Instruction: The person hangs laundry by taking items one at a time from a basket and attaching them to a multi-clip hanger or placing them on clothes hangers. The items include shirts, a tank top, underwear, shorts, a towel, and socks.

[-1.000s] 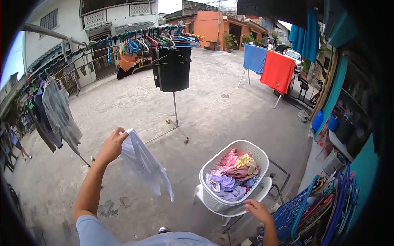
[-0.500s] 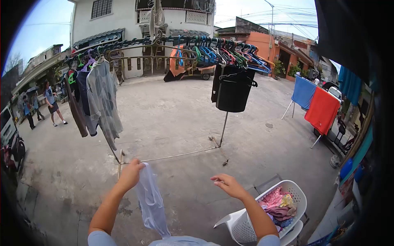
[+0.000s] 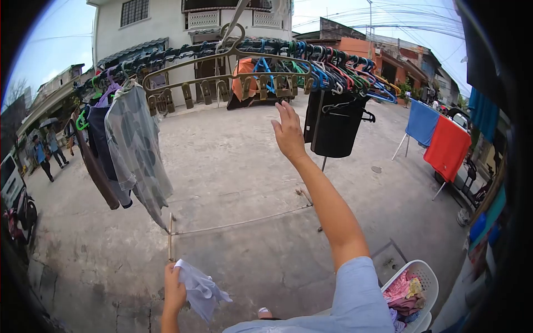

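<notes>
Low at the front, my left hand (image 3: 174,289) is closed on the bunched edge of a thin white garment (image 3: 201,293), which hangs off to the right. My right hand (image 3: 291,132) is raised with fingers outstretched and holds nothing. Its fingertips are just below the brown clips (image 3: 280,87) of a large clip hanger (image 3: 240,53). That hanger hangs by its hook at the front of the clothes rack. Colored plastic hangers (image 3: 347,69) crowd the rack's right side, above a black garment (image 3: 337,125).
Shirts, one grey and patterned (image 3: 136,139), hang at the rack's left. A white laundry basket (image 3: 427,277) with pink and purple clothes (image 3: 404,294) stands at lower right. Blue (image 3: 423,123) and red towels (image 3: 447,145) hang on a stand. People (image 3: 43,155) walk at far left.
My right hand has risen from near the basket to just under the clips. My left hand has lowered with the white garment. The rack looks closer.
</notes>
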The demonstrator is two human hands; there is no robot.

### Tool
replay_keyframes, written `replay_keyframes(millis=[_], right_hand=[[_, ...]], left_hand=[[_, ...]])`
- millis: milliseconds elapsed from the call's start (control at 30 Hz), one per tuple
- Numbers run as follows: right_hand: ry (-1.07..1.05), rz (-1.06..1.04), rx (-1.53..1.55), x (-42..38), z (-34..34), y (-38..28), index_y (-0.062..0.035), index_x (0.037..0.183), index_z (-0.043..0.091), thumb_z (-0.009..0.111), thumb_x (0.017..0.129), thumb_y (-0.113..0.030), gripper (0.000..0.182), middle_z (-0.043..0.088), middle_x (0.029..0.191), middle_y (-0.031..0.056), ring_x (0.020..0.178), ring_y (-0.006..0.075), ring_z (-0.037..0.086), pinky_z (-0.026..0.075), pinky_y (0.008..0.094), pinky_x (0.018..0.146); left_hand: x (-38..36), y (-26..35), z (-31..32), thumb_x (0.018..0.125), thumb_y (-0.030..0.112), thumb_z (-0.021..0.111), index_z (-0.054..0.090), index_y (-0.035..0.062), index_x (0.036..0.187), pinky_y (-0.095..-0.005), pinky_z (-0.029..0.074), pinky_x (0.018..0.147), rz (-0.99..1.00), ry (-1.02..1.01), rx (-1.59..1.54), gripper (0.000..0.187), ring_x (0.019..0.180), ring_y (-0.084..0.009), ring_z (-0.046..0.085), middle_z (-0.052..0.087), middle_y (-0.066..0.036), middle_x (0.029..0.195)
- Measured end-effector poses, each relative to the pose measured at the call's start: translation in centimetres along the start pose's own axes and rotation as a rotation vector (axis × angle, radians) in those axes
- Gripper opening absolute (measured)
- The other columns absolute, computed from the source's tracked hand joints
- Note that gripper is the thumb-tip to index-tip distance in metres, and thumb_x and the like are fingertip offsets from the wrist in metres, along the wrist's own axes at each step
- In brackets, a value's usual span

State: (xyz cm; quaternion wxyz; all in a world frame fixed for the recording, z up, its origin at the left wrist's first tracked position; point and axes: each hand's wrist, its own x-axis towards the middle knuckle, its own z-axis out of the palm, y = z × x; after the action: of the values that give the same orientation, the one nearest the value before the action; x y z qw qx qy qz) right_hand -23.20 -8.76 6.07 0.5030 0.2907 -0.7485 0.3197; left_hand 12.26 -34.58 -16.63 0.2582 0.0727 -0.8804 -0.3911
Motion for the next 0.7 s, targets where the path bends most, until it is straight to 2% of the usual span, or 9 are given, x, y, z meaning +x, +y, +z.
replay_keyframes(millis=[133, 167, 267, 300, 433, 533, 567, 600, 700], right_hand=[[0.200, 0.002, -0.065, 4.7, 5.7, 2.6, -0.0023, 0.126, 0.036, 0.059, 0.082, -0.018, 0.053, 0.040, 0.128, 0.0195, 0.113, 0.0366, 0.043, 0.037, 0.0422, 0.096], [0.195, 0.062, 0.016, 6.0, 6.3, 2.6, -0.0002, 0.121, 0.042, 0.057, 0.082, -0.015, 0.044, 0.044, 0.122, 0.0210, 0.114, 0.0365, 0.042, 0.035, 0.0418, 0.097], [0.168, 0.077, 0.251, 9.4, 7.4, 4.7, 0.0006, 0.121, 0.042, 0.057, 0.081, -0.014, 0.045, 0.050, 0.111, 0.0221, 0.106, 0.0369, 0.047, 0.038, 0.0413, 0.093], [0.382, -0.119, 0.081, 10.8, 9.5, 6.2, 0.0015, 0.121, 0.042, 0.056, 0.083, -0.017, 0.044, 0.056, 0.100, 0.0172, 0.094, 0.0303, 0.055, 0.043, 0.0365, 0.086], [0.058, 0.563, 1.307, 13.7, 7.9, 4.2, 0.0010, 0.109, 0.051, 0.043, 0.089, -0.019, 0.029, 0.054, 0.087, 0.0072, 0.064, 0.0117, 0.055, 0.047, 0.0251, 0.058], [0.168, 0.256, 1.198, 13.5, 11.7, 7.3, 0.0007, 0.110, 0.052, 0.041, 0.090, -0.014, 0.027, 0.053, 0.088, 0.0083, 0.067, 0.0149, 0.056, 0.049, 0.0274, 0.061], [0.203, 0.276, 0.950, 13.3, 10.2, 5.9, 0.0004, 0.113, 0.051, 0.039, 0.090, -0.009, 0.027, 0.053, 0.089, 0.0091, 0.070, 0.0168, 0.057, 0.050, 0.0290, 0.064], [0.163, 0.190, 0.672, 13.7, 10.4, 7.0, 0.0011, 0.124, 0.044, 0.048, 0.091, -0.013, 0.037, 0.051, 0.083, 0.0006, 0.070, 0.0039, 0.048, 0.041, 0.0173, 0.061], [0.090, 0.303, 1.080, 12.0, 8.7, 6.2, 0.0009, 0.124, 0.045, 0.045, 0.092, -0.013, 0.035, 0.053, 0.084, 0.0008, 0.071, 0.0062, 0.049, 0.043, 0.0208, 0.063]], left_hand=[[0.6, -1.7, 1.4, 0.057, -0.012, 0.034, 0.049, -0.0059, 0.112, -0.0311, 0.033, 0.095, -0.045, 0.078, 0.033, 0.057, 0.104, -0.0319, 0.043, 0.043, -0.017, 0.107], [1.0, -2.0, 1.8, 0.056, -0.012, 0.034, 0.049, -0.0059, 0.112, -0.0314, 0.033, 0.095, -0.049, 0.102, 0.050, 0.057, 0.104, -0.0320, 0.043, 0.043, -0.017, 0.107], [2.7, -3.3, 3.5, 0.056, -0.013, 0.034, 0.049, -0.0060, 0.111, -0.0320, 0.033, 0.096, -0.085, 0.158, 0.052, 0.057, 0.105, -0.0326, 0.043, 0.043, -0.017, 0.108], [3.3, -3.4, 4.1, 0.056, -0.013, 0.034, 0.049, -0.0060, 0.111, -0.0318, 0.032, 0.096, -0.093, 0.166, 0.056, 0.057, 0.105, -0.0325, 0.043, 0.043, -0.017, 0.109], [5.5, -3.1, 6.6, 0.059, -0.013, 0.035, 0.050, -0.0063, 0.110, -0.0348, 0.035, 0.095, -0.155, 0.189, 0.054, 0.053, 0.106, -0.0348, 0.045, 0.044, -0.019, 0.112], [5.8, -4.0, 8.2, 0.061, -0.012, 0.036, 0.051, -0.0058, 0.109, -0.0362, 0.036, 0.094, -0.192, 0.187, 0.070, 0.051, 0.106, -0.0356, 0.046, 0.045, -0.020, 0.113], [5.9, -4.6, 8.5, 0.061, -0.012, 0.036, 0.051, -0.0055, 0.109, -0.0361, 0.036, 0.094, -0.196, 0.185, 0.083, 0.050, 0.107, -0.0354, 0.046, 0.045, -0.020, 0.113], [6.3, -4.9, 8.7, 0.061, -0.012, 0.037, 0.051, -0.0054, 0.109, -0.0359, 0.036, 0.094, -0.191, 0.175, 0.087, 0.050, 0.107, -0.0353, 0.045, 0.045, -0.020, 0.113], [6.9, -5.6, 8.8, 0.062, -0.012, 0.037, 0.051, -0.0049, 0.109, -0.0353, 0.036, 0.095, -0.197, 0.130, 0.077, 0.050, 0.108, -0.0348, 0.045, 0.045, -0.019, 0.114]])
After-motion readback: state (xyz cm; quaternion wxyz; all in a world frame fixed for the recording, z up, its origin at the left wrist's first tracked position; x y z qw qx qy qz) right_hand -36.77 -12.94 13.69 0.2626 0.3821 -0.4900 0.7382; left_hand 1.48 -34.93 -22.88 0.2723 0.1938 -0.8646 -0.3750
